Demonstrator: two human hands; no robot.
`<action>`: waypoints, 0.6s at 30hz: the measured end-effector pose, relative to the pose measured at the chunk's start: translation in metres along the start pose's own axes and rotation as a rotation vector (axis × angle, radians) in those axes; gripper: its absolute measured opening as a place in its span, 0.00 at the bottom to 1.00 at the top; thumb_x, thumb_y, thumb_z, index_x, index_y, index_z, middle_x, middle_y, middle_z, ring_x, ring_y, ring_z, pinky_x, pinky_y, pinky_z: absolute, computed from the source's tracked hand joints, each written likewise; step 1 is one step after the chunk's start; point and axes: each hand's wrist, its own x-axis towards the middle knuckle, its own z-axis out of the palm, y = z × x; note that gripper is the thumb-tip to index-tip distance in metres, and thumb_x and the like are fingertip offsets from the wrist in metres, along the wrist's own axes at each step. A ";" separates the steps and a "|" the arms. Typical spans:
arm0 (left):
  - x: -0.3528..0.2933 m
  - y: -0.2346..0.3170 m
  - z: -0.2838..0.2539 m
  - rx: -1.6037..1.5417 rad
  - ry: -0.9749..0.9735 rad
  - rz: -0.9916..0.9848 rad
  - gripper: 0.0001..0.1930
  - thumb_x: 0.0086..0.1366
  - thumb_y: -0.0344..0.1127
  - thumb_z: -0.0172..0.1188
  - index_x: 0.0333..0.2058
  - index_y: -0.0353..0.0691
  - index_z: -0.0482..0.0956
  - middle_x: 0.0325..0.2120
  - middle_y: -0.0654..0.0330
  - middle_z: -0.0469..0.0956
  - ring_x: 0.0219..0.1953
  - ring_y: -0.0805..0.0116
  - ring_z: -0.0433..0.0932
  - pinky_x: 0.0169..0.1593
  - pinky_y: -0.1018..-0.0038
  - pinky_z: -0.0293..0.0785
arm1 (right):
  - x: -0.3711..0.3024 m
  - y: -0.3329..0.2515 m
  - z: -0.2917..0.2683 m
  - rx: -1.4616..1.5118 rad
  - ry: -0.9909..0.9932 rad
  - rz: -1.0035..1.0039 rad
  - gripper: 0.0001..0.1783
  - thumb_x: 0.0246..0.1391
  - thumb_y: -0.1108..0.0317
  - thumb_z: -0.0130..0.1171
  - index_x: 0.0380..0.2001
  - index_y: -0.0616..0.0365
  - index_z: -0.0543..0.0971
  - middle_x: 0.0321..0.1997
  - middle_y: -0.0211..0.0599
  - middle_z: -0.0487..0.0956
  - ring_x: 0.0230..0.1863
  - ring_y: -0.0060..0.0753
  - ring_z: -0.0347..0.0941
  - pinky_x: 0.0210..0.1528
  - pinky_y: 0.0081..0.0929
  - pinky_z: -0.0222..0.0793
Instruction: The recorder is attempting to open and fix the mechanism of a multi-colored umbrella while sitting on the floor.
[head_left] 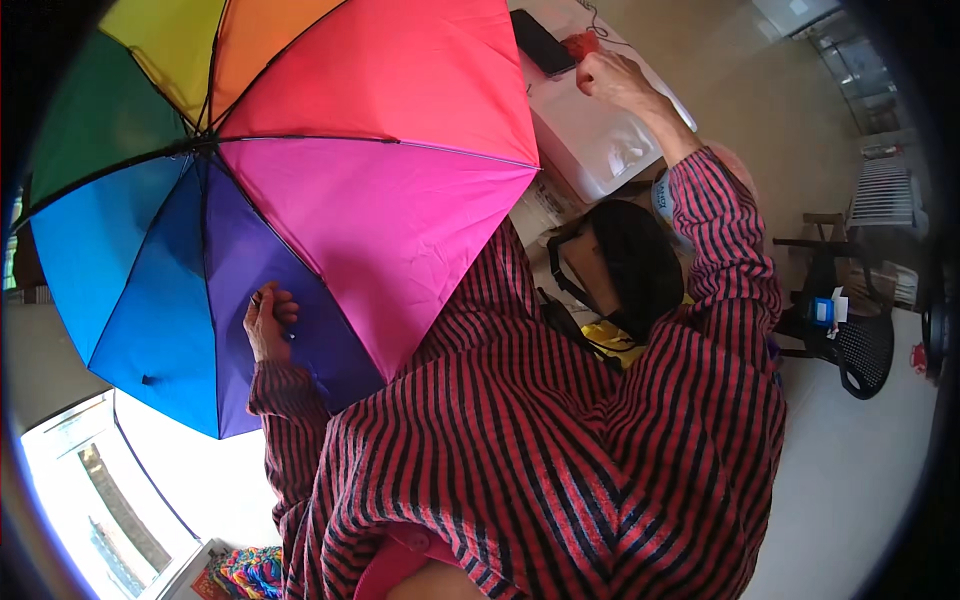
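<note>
An opened rainbow umbrella point(400, 225) fills the upper left, its inner side with dark ribs facing me. My left hand point(266, 322) is in front of the purple panel, its fingers curled in a pinch; whatever sits between them is too small to make out. Stretched out to the far right, my right hand point(612, 80) is closed above the edge of a white table. Right beside its knuckles lies a small red bundle point(581, 45), and I cannot tell whether the fingers touch it. A black phone point(543, 42) rests on the table just left of that bundle.
A clear plastic box point(590, 150) stands at the white table's near side. Below it are a black bag point(632, 268) and something yellow point(610, 340). At the right, a black basket point(862, 350) sits by a chair. Colourful yarn point(250, 572) lies at lower left.
</note>
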 end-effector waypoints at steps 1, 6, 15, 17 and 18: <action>-0.001 0.001 0.001 -0.004 0.010 -0.016 0.14 0.67 0.41 0.52 0.42 0.37 0.76 0.26 0.61 0.78 0.22 0.76 0.75 0.22 0.81 0.69 | 0.004 -0.005 0.006 -0.055 -0.025 0.016 0.07 0.44 0.70 0.53 0.21 0.60 0.78 0.25 0.45 0.78 0.34 0.46 0.76 0.35 0.39 0.69; 0.002 0.004 0.001 0.033 0.003 -0.032 0.13 0.67 0.40 0.52 0.43 0.38 0.76 0.26 0.62 0.77 0.22 0.77 0.74 0.22 0.81 0.68 | 0.016 0.000 0.026 -0.096 0.047 -0.069 0.05 0.44 0.70 0.54 0.21 0.59 0.76 0.25 0.47 0.76 0.35 0.48 0.73 0.34 0.42 0.66; 0.007 0.006 -0.017 -0.063 0.123 -0.086 0.12 0.65 0.38 0.54 0.41 0.35 0.76 0.17 0.61 0.73 0.14 0.73 0.70 0.16 0.78 0.65 | 0.057 0.025 0.083 -0.283 -0.024 -0.320 0.07 0.39 0.76 0.51 0.25 0.53 0.75 0.25 0.43 0.76 0.29 0.50 0.73 0.27 0.47 0.64; 0.010 0.021 -0.007 -0.095 0.124 -0.117 0.11 0.64 0.36 0.54 0.40 0.34 0.76 0.15 0.62 0.70 0.15 0.70 0.71 0.16 0.78 0.65 | 0.067 0.020 0.087 -0.236 -0.058 -0.374 0.12 0.34 0.77 0.52 0.28 0.54 0.77 0.28 0.47 0.77 0.32 0.53 0.74 0.32 0.49 0.68; 0.008 0.030 -0.008 -0.104 0.175 -0.136 0.11 0.64 0.36 0.53 0.40 0.34 0.76 0.14 0.63 0.69 0.15 0.70 0.71 0.16 0.78 0.64 | 0.063 0.021 0.092 -0.239 -0.139 -0.283 0.15 0.34 0.78 0.53 0.31 0.54 0.78 0.30 0.48 0.78 0.34 0.53 0.75 0.34 0.48 0.70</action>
